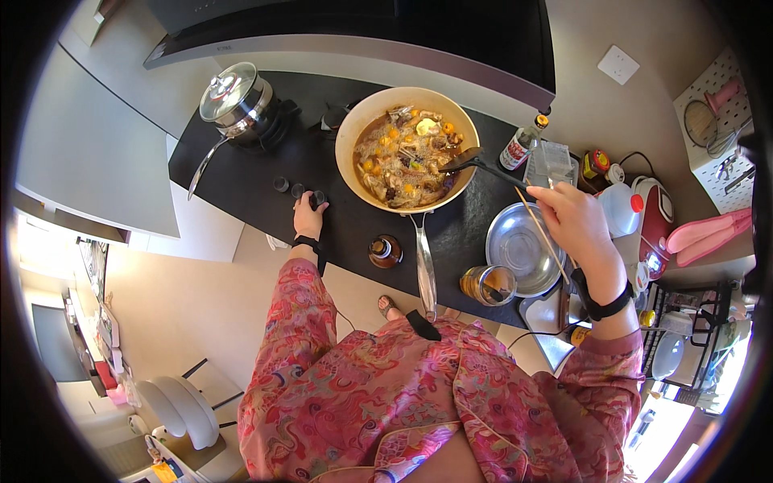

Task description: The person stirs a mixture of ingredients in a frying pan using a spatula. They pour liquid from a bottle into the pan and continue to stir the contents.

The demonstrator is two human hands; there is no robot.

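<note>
My right hand [572,218] grips the end of a black spatula [501,173], whose blade rests in a deep cream-coloured pan [346,151]. The pan holds bubbling brown stew [416,157] with meat pieces, yellow-orange rounds and a pale slice. Its steel handle [425,265] points towards my body. On the dark cooktop's front left, the fingers of my left hand [307,218] are closed around a black control knob [318,198]. Two more knobs [281,183] stand to the left of it. Beneath my right hand, long wooden chopsticks [539,232] lie across a steel bowl [504,223].
A lidded steel saucepan [247,111] sits on the left burner. Near the front edge stand a brown bottle [384,251] and a glass jar [488,285]. A labelled bottle [520,147] and a red rice cooker [652,223] are at right. The range hood [362,48] overhangs the back.
</note>
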